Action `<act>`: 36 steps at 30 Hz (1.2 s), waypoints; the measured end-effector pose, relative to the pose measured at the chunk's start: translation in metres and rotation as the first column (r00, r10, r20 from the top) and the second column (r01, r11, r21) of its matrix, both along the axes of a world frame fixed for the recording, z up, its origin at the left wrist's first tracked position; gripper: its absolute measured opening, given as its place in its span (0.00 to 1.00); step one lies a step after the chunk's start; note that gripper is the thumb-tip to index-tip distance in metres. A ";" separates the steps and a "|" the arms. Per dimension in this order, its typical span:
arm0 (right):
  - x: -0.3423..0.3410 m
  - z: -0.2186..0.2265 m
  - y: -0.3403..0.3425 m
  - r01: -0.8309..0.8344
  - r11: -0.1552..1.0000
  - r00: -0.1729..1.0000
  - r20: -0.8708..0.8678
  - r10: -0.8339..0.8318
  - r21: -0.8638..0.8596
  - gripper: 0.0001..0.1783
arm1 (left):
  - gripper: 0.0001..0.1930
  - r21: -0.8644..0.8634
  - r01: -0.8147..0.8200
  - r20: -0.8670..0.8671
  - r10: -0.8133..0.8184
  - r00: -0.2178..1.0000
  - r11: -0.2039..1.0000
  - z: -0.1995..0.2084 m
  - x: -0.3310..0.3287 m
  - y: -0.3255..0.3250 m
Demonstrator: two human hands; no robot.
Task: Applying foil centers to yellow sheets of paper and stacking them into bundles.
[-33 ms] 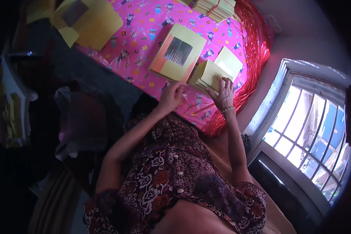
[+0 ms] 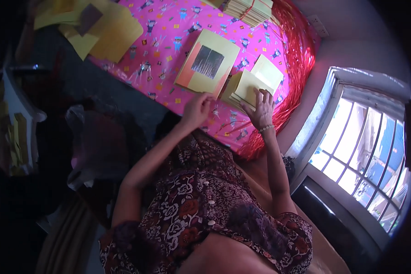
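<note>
Nearest is the person's own lap in a dark floral dress (image 2: 205,214), both bare forearms reaching up from it to a table under a bright pink printed cloth (image 2: 169,50). The left hand (image 2: 197,109) sits at the near edge of the cloth, fingers curled loosely, its tips touching the near edge of a yellow-and-orange card with a dark grey square in its middle (image 2: 209,64). The right hand (image 2: 261,109), a bead bracelet at its wrist, lies flat with fingers spread on a small stack of pale yellow cards (image 2: 244,89) just right of that card. Red tinsel fringe (image 2: 297,59) runs along the cloth's right edge. Farther off, loose yellow sheets (image 2: 109,27) cover the far left corner, and a bundled pile of yellow cards (image 2: 249,9) sits at the far edge. A barred window (image 2: 365,146) glows at the right; the left of the room is dim.
</note>
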State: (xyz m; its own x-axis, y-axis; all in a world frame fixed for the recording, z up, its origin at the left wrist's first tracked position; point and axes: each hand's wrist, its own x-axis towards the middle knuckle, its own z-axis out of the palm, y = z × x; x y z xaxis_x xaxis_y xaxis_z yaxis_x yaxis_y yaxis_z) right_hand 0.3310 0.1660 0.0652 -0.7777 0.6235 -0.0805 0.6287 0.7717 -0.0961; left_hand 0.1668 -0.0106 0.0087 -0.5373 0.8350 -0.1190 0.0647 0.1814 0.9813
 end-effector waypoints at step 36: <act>-0.079 -0.051 -0.036 -0.195 0.928 0.981 -0.082 0.178 -0.317 0.11 | 0.22 -0.173 0.614 -0.543 -0.595 0.593 0.770 -0.009 -0.134 0.018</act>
State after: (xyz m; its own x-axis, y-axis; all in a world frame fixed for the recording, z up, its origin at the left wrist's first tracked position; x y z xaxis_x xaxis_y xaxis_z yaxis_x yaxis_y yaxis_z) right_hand 0.2524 0.1300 0.0145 -0.8858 0.4137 -0.2102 0.4640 0.7970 -0.3867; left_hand 0.0330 0.0072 0.0000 0.1319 0.9900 0.0493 0.6611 -0.1249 0.7398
